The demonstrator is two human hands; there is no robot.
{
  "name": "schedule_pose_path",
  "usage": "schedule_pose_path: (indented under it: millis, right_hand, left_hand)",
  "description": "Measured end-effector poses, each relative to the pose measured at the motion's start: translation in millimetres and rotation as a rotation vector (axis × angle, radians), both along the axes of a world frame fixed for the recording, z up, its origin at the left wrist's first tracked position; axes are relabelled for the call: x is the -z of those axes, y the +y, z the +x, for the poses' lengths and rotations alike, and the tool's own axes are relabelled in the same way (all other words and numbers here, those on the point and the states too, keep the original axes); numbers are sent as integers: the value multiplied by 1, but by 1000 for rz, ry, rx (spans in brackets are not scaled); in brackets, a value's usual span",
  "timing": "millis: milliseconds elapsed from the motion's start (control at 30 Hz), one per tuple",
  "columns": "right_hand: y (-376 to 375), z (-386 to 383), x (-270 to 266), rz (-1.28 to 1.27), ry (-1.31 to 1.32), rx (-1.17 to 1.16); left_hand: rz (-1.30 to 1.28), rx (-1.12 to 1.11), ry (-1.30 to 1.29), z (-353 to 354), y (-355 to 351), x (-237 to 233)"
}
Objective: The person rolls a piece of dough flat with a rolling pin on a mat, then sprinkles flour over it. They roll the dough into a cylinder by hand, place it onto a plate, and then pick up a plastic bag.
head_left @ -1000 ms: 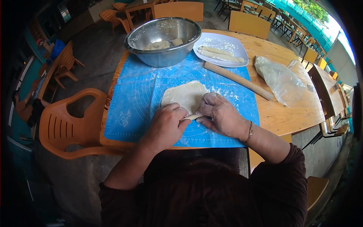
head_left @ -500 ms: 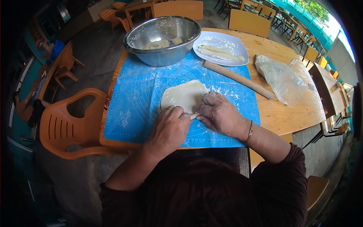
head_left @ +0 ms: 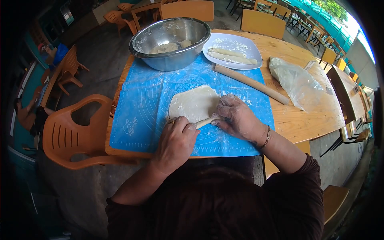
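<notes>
A thin flat sheet of dough [head_left: 194,103] lies on the blue baking mat [head_left: 140,102], its near edge rolled over into a narrow strip. My left hand [head_left: 178,138] grips the left end of that rolled edge, with thumb and fingers closed on it. At the right end, my floury right hand [head_left: 236,118] pinches the same edge between thumb and fingers. Between the two hands a short length of the rolled edge shows. The palms hide both ends of it.
A steel bowl [head_left: 170,60] with dough in it stands at the back left. Beside it, a white plate [head_left: 254,50] holds dough rolls [head_left: 232,59]. A wooden rolling pin [head_left: 252,84] and a clear plastic bag [head_left: 296,84] lie to the right. An orange chair [head_left: 76,132] stands at left.
My hands have moved slightly apart, the left one down and to the left. More of the rolled dough edge now shows between them.
</notes>
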State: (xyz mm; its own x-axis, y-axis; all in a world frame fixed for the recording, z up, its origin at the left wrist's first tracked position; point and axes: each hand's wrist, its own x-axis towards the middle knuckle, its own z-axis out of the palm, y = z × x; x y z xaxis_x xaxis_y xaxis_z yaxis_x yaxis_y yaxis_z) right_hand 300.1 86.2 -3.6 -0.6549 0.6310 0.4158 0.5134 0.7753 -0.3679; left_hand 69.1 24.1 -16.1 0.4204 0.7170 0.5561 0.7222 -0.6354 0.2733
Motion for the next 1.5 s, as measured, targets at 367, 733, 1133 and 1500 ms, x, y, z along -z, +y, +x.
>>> schedule_pose_path:
  millis: [367,733,1133,1500]
  right_hand:
    - [3,3,0,-70,21,17]
    - [6,1,11,-13,187,46]
    - [2,0,5,-28,78,12]
    - [9,-5,12,-6,87,71]
  left_hand:
    - [-2,-39,29,-4,0,-1]
    - [197,-67,63,2,3,-8]
    - [-19,43,2,-2,9,-4]
    - [-67,79,-91,-4,18,-5]
